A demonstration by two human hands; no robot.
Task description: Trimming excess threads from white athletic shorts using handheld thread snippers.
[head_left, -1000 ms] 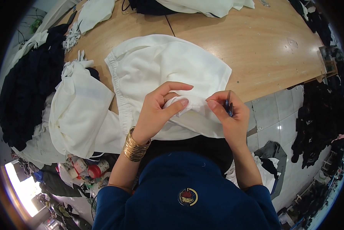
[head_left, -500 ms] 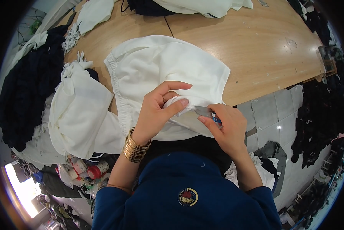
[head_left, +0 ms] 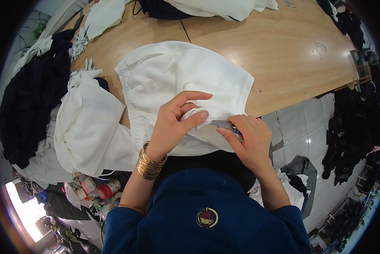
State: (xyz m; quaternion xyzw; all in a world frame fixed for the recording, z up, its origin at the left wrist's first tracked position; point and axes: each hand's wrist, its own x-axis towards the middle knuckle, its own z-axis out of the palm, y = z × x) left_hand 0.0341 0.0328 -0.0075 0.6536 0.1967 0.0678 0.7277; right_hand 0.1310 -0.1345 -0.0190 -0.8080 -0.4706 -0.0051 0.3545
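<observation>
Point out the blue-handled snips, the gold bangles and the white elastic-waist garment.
Blue-handled snips (head_left: pixel 224 125): head view, on the blades.
Gold bangles (head_left: pixel 150 161): head view, mid-stack.
White elastic-waist garment (head_left: pixel 185 74): head view, on its main body.

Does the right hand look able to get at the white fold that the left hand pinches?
Probably yes: the right hand holds the snips with the blades pointing toward the white fold, and nothing visible stands between.

Wooden table (head_left: pixel 291 55): white elastic-edged garment (head_left: pixel 194 67) at near edge; beyond, dark cloth (head_left: pixel 161 8), cream cloth (head_left: pixel 232 7), white piece (head_left: pixel 104 17).
</observation>
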